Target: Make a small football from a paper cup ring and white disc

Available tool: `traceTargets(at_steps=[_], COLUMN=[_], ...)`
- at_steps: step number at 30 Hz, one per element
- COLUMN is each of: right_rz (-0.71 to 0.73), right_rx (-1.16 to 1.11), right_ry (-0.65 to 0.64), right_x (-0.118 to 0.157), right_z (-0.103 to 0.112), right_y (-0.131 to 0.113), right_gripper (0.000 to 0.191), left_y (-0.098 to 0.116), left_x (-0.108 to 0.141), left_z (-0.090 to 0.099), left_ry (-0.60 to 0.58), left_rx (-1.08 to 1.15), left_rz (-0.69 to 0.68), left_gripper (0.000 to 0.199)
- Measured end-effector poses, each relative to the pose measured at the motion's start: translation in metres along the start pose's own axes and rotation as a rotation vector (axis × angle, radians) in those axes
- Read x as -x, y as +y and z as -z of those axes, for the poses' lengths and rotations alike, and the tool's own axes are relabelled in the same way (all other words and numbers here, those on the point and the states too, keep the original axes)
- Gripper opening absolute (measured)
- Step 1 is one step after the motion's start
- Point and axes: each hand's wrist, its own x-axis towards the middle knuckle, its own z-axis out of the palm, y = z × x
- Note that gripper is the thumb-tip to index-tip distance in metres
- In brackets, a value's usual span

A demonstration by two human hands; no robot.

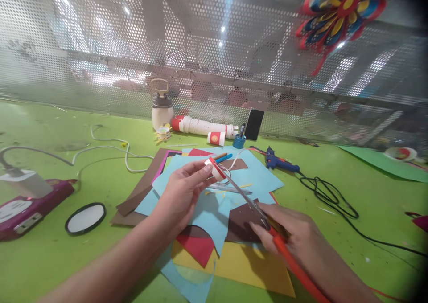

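Note:
My left hand [183, 187] pinches a small red-and-white piece of paper cup [216, 170] between thumb and fingers, raised above the papers. In my right hand [294, 231] is a pair of scissors [245, 196] with long metal blades and an orange-red handle. The blade tips reach the cut edge of the cup piece; whether they touch it I cannot tell. Under both hands lie light blue sheets [207, 218], dark brown paper [242, 223], a red piece [197, 249] and a yellow sheet [254, 267]. Behind the cup piece are pens [223, 157].
A blue glue gun [281, 162] with a black cord lies right. Behind stand a paper cup [216, 138], a white paper-cup tube [203, 127], a pen holder [239, 141], a phone [254, 124] and a jug [162, 111]. A purple power strip [36, 209] sits left.

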Motion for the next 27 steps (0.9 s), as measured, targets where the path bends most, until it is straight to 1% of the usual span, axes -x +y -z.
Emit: traceTargets(at_steps=[6, 11, 16, 21, 27], right_rz=[-0.043, -0.037, 0.009, 0.036, 0.062], right_rx=[0.006, -0.002, 0.027, 0.022, 0.044], right_ry=[0.012, 0.004, 0.050, 0.084, 0.095], right_x=[0.0010, 0.0019, 0.0009, -0.0012, -0.0004], right_z=[0.0020, 0.0017, -0.0011, -0.0020, -0.0012], right_y=[-0.0074, -0.0040, -0.0032, -0.0083, -0.0087], right_gripper=[0.017, 0.017, 0.015, 0.016, 0.015], left_y=[0.0001, -0.0010, -0.0015, -0.0005, -0.0006], left_x=[0.0002, 0.0002, 0.0006, 0.0013, 0.0018], left_z=[-0.0022, -0.0019, -0.0027, -0.0050, -0.0038], left_ry=[0.022, 0.032, 0.041, 0.015, 0.006], left_rx=[0.002, 0.001, -0.011, 0.001, -0.002], left_rz=[-0.002, -0.008, -0.019, 0.003, 0.001], left_gripper=[0.018, 0.019, 0.022, 0.020, 0.019])
